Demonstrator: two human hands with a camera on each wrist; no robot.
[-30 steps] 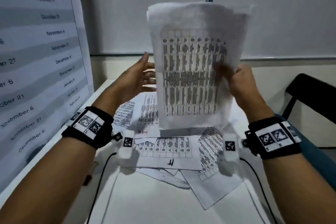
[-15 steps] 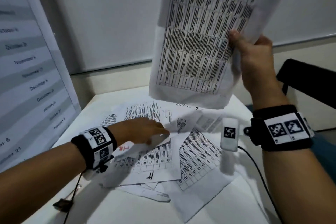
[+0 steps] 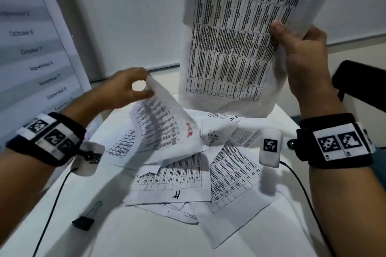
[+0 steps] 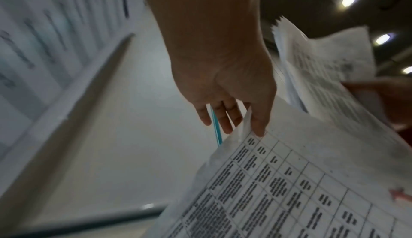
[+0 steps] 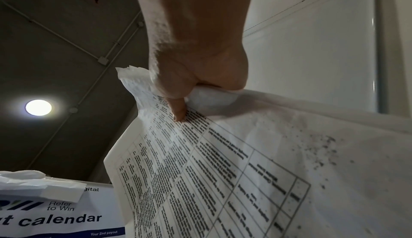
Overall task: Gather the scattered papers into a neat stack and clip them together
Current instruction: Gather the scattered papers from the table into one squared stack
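My right hand (image 3: 292, 44) holds a bundle of printed sheets (image 3: 234, 33) upright above the table, thumb pressed on the front page; the same hand (image 5: 178, 104) and bundle (image 5: 223, 171) fill the right wrist view. My left hand (image 3: 133, 87) pinches the top corner of one sheet with a red mark (image 3: 163, 131) and lifts it off the pile; its corner sits between my left fingers (image 4: 256, 118) and thumb as the lifted sheet (image 4: 301, 189). Several more printed sheets (image 3: 179, 181) lie scattered on the white table (image 3: 135, 236). A black binder clip (image 3: 83, 222) lies at the front left.
A calendar board (image 3: 35, 52) stands along the left edge of the table. A black chair back (image 3: 363, 87) is at the right. Thin black cables (image 3: 50, 204) run from both wristbands across the table. A white wall panel (image 3: 129, 12) rises behind.
My left hand, which lay flat on the pile half a second ago, has pinched one sheet and raised it. The right hand has kept the bundle up, closer to the camera.
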